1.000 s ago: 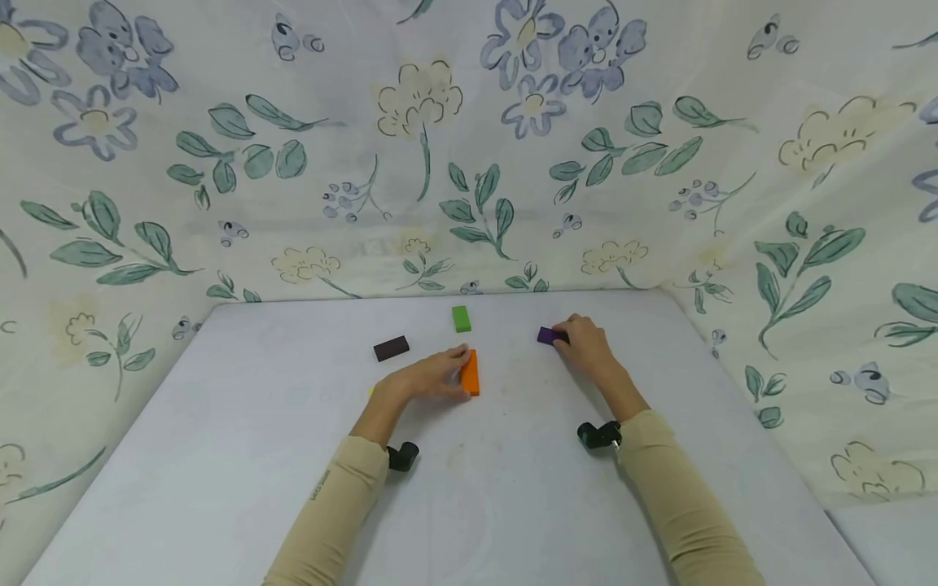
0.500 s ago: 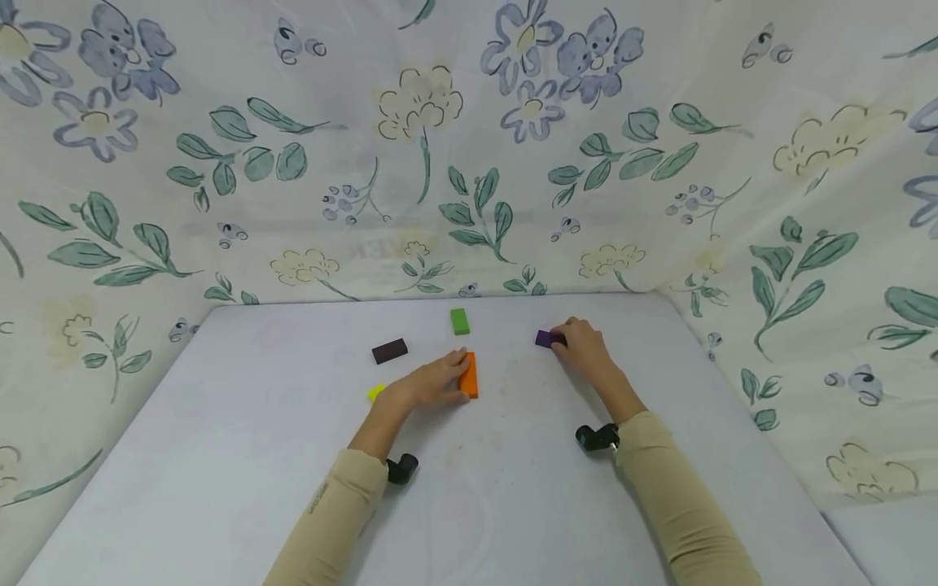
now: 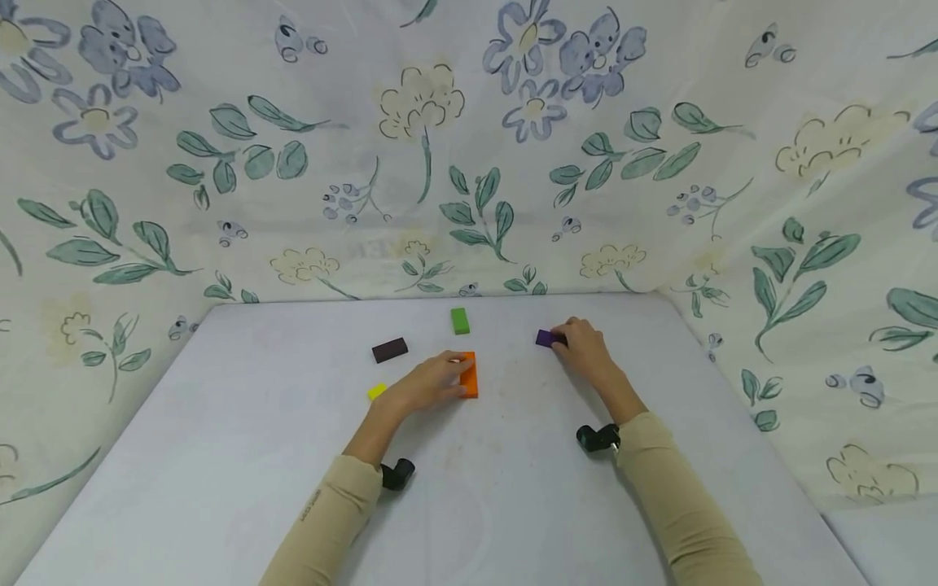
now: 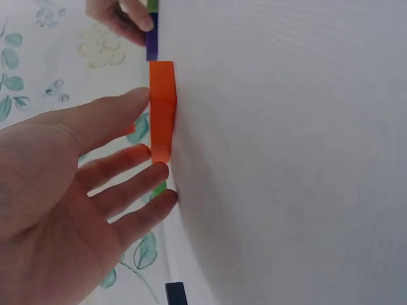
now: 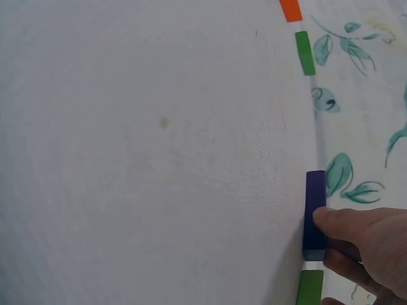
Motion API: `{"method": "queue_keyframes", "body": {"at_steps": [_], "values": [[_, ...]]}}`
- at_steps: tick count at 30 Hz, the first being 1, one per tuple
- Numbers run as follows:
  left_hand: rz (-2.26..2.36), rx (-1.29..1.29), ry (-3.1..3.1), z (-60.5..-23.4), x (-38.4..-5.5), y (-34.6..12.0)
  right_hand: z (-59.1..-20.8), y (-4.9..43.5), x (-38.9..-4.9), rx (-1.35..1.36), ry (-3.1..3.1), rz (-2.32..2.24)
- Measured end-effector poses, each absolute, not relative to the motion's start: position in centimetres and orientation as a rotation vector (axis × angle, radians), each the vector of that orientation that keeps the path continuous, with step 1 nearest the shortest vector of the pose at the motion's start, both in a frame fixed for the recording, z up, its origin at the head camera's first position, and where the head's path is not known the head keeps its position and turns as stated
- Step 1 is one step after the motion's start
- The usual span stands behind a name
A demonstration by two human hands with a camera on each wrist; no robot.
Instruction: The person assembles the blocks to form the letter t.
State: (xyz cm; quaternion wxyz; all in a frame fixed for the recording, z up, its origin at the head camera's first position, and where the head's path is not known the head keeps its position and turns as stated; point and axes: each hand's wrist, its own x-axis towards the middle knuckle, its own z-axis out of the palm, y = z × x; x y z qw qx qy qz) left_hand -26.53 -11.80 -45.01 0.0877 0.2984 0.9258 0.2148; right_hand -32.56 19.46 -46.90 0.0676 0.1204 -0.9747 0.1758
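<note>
An orange block [image 3: 471,376] stands on the white table [image 3: 469,505] in the middle of the head view. Beside it, my left hand [image 3: 432,381] has its fingers extended. In the left wrist view the thumb tip is right at the orange block [image 4: 163,111], and the other fingers spread loosely along its far end. My right hand [image 3: 585,346] pinches a purple block [image 3: 545,338] between thumb and fingers, close over the table. A green block [image 5: 310,287] lies just past the purple block [image 5: 315,216] in the right wrist view, hidden by the hand in the head view.
Another green block [image 3: 460,321] lies near the back edge. Left of it is a dark brown block [image 3: 390,351], and a yellow block [image 3: 377,391] shows partly behind the left wrist. A floral cloth [image 3: 410,195] rises behind the table and along its sides.
My left hand's fingers have loosened at the orange block, and the left forearm has drawn slightly back and left, uncovering the yellow block. The right hand keeps its grip on the purple block, unmoved.
</note>
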Motion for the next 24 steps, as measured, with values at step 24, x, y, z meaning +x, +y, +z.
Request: {"method": "queue_keyframes", "body": {"at_steps": [24], "values": [[0.606, 0.822, 2.757, -45.03, -25.82, -11.41, -46.87, 19.64, -32.86, 0.385, -2.925, 0.495]]}}
